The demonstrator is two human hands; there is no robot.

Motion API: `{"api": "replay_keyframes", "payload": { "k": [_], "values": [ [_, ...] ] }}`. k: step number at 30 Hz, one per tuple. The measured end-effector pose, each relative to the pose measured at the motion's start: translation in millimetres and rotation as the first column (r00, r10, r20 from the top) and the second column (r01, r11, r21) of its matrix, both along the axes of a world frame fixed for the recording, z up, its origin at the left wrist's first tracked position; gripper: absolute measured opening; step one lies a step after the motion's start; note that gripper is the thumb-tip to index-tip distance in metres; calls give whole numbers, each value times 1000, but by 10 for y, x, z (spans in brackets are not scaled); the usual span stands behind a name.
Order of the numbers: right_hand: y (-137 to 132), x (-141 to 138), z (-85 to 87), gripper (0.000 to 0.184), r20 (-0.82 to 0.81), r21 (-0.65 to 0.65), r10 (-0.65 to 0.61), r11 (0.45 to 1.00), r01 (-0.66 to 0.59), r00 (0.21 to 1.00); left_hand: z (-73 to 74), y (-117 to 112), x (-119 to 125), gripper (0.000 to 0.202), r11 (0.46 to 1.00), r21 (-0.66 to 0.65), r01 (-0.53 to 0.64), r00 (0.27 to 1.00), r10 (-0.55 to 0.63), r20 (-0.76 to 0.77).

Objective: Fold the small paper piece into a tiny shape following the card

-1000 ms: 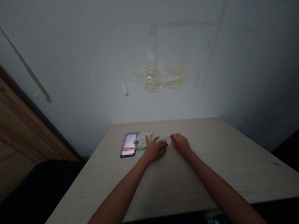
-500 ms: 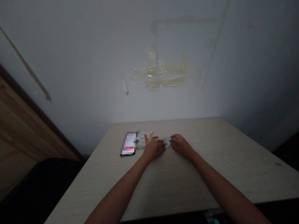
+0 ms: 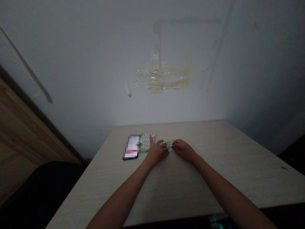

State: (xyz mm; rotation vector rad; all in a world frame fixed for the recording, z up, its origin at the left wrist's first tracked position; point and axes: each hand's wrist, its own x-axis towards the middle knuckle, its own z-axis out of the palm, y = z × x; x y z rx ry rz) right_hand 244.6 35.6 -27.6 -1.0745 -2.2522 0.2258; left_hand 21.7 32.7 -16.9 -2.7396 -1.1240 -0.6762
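A small green-and-white printed piece of paper [image 3: 170, 146] lies on the table between my hands. My left hand [image 3: 157, 153] rests over its left end, thumb and index finger spread apart and the other fingertips pressing down on it. On the opposite end, my right hand [image 3: 183, 149] has its fingers bunched together, gripping the edge. To the left is a colourful printed leaflet [image 3: 145, 141], partly behind my left thumb. A phone [image 3: 132, 148] with a lit, blurred-out screen lies beside the leaflet, touching or overlapping its left edge.
The pale wood-grain table [image 3: 209, 181] stands against a grey wall [image 3: 95, 63] with strips of clear tape [image 3: 164, 76] on it. At the left are a wooden panel [image 3: 28, 133] and a dark object [image 3: 45, 190] by the table's edge.
My right hand has shifted slightly left and lower along the paper, which now lies flatter. My left thumb has lifted a little to the right; phone and leaflet stay put.
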Motion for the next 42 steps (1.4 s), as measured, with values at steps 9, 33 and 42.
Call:
{"api": "replay_keyframes", "payload": {
  "k": [9,33,42],
  "values": [
    [-81,-34,78,13,4,-1,-29,1000,29,1000,7,-17,36,20,999,50,5,999,-2,-51],
    [-142,-135,175,19,343,98,-164,986,138,925,10,19,-44,16,983,-177,-42,992,62,110],
    [-174,-111,199,17,206,-8,-146,988,151,967,-11,37,-23,18,985,-157,-72,993,86,84]
  ]
}}
